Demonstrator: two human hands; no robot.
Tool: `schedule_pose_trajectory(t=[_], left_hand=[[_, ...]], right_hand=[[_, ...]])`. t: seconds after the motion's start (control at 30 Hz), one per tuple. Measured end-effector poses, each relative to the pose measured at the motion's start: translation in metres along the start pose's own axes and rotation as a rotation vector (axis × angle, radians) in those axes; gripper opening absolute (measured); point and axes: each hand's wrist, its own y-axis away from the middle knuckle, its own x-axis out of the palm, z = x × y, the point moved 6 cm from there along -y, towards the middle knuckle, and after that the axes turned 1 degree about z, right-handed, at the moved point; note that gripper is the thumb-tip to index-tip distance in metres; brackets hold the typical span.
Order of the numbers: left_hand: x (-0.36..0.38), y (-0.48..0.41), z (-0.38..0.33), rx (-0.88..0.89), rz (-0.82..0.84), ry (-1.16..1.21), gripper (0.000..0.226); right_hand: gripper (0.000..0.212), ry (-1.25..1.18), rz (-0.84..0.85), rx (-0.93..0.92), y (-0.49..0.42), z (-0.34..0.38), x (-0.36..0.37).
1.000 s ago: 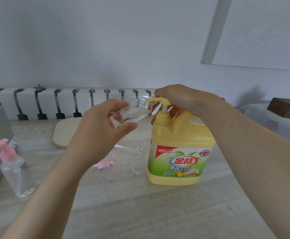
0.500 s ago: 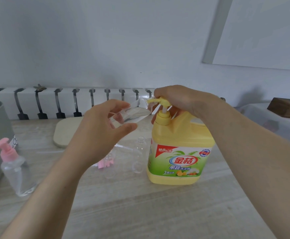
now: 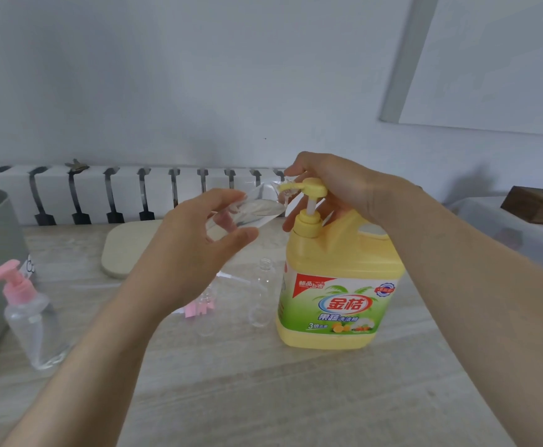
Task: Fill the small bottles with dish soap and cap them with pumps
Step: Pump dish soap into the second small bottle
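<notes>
head view, looking down at a pale wood-grain table [image 3: 263, 398].

my left hand [image 3: 196, 253] holds a small clear bottle [image 3: 251, 211] tilted almost on its side, thumb below and fingers curled over the top, its mouth right at the spout of the yellow pump head [image 3: 309, 188]. a shallow pool of clear liquid lies along its lower wall. it looks like thin, light plastic that would dent if i squeeze hard, and it would turn slick if soap runs down the outside, so a light grip round the middle suits it.

my right hand [image 3: 338, 188] is cupped over the pump head, fingers curled round it, thumb underneath beside the neck. the pump stem shows raised above the collar.

the big yellow dish soap jug [image 3: 338, 298] stands upright on the table. it is opaque, so i cannot tell its level. it seems heavy and steady enough to take a push from above.

just to the left of the jug an open bottle [image 3: 262, 295] stands uncapped and looks empty. near it, partly behind my wrist, is a loose pink pump [image 3: 199, 308]. well apart on the left, a capped bottle [image 3: 34, 327] wears a pink pump; i cannot tell what is in it.
</notes>
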Motion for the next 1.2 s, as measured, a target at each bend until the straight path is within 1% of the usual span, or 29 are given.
schedule_pose_trajectory(t=[0.1,0.2,0.47,0.6,0.73,0.77,0.83,0.9,0.93,1.0,1.03,1.13,1.2], left_hand=[[-0.0002,0.0001,0.0001,0.000,-0.006,-0.001,0.043],[-0.0005,0.0001,-0.0003,0.002,-0.011,0.000,0.042],[-0.0019,0.0010,-0.0030,0.003,-0.036,0.001,0.039],[-0.0019,0.0008,-0.0024,0.008,-0.049,-0.013,0.040],[-0.0010,0.0008,-0.0014,0.007,-0.043,-0.028,0.041],[-0.0008,0.0007,-0.0011,0.005,-0.042,-0.029,0.041],[-0.0003,0.0006,-0.0003,0.000,-0.039,-0.030,0.042],[-0.0001,0.0005,0.0000,-0.002,-0.038,-0.032,0.042],[-0.0001,0.0006,0.0000,-0.001,-0.037,-0.031,0.042],[-0.0002,0.0007,-0.0007,0.002,-0.035,-0.025,0.043],[-0.0003,0.0008,-0.0012,0.004,-0.034,-0.022,0.043],[-0.0006,0.0007,-0.0026,0.010,-0.033,-0.017,0.043],[-0.0009,0.0007,-0.0038,0.012,-0.037,-0.007,0.041]], right_hand=[[0.045,0.034,-0.007,0.009,0.0002,0.0007,0.0010],[0.043,0.051,0.032,0.017,0.0002,-0.0009,0.0028],[0.046,0.080,0.042,0.011,-0.0017,-0.0029,0.0019],[0.053,0.162,-0.045,-0.007,-0.0051,-0.0051,-0.0031],[0.059,0.206,-0.036,0.004,-0.0041,-0.0065,-0.0014],[0.056,0.208,-0.041,0.000,-0.0034,-0.0063,-0.0015],[0.041,0.213,-0.065,-0.013,-0.0022,-0.0050,-0.0020],[0.035,0.218,-0.074,-0.014,-0.0020,-0.0045,-0.0023],[0.038,0.218,-0.074,-0.010,-0.0025,-0.0049,-0.0030],[0.052,0.223,-0.056,0.012,-0.0017,-0.0050,-0.0023],[0.055,0.215,-0.040,0.028,-0.0001,-0.0041,-0.0014],[0.040,0.096,-0.006,0.031,0.0033,-0.0011,0.0010],[0.038,0.029,-0.002,0.016,0.0041,0.0004,0.0001]])
